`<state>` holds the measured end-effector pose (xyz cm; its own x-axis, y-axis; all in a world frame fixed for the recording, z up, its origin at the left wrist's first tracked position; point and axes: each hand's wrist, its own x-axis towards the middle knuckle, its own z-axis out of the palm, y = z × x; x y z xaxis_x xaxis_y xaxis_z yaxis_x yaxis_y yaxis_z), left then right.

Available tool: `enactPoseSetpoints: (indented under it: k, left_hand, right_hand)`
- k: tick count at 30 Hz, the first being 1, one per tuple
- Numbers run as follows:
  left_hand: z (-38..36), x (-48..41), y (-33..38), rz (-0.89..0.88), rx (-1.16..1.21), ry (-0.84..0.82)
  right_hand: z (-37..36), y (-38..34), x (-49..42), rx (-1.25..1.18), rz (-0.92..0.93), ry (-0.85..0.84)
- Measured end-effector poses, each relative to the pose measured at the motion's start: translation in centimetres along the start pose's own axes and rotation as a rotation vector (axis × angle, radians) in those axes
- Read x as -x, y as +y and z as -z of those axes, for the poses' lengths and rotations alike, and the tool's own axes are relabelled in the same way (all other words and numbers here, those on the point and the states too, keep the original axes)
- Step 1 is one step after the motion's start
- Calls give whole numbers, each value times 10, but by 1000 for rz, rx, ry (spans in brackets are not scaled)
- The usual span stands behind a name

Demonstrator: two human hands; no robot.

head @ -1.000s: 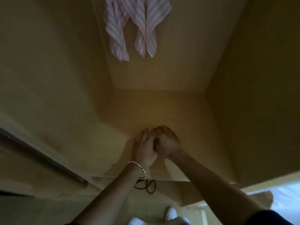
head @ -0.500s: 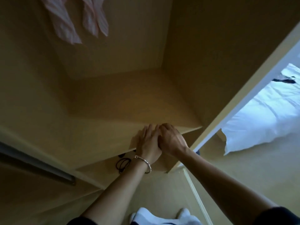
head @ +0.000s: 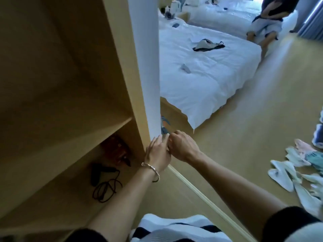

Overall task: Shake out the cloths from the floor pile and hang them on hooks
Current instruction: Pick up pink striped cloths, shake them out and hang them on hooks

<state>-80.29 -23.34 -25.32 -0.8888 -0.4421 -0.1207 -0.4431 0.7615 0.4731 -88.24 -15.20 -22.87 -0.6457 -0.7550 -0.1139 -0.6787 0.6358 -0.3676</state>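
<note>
Both hands have come out of the wardrobe (head: 70, 84) to its front edge, and my view has swung right onto the room. Two hands: the left hand (head: 158, 154) lies straight-fingered against the right hand (head: 182, 145), which is curled; whether it pinches anything I cannot tell. One cloth pile (head: 283, 173) lies on the floor (head: 244, 119), well right of them, its long axis running far-to-near.

Can't read any text, brand or number anywhere, tbh. Spotted a tiny dark mark on one white cloth (head: 279, 173) lying on the tan wooden floor (head: 244, 119), but way too blurry to make out.
</note>
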Motion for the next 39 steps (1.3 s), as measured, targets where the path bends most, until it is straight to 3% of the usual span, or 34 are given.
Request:
enactPoseSetpoints:
  k: [7,14,28,39]
  left_hand:
    - [-92,-25,148,-153,-104,-242]
    - [-150,-31,267,-334,-157,-372]
    - [-244,-101,410,-633,-229,-488]
    - [-289,-257,608,-903,-122,-408]
  right_hand:
    - [36,168,76,-120,-244,56]
    - [66,292,142,-219,-500,108]
    - [110,447,203,-260,-846,190]
    - [223,623,171,-196,-1031,298]
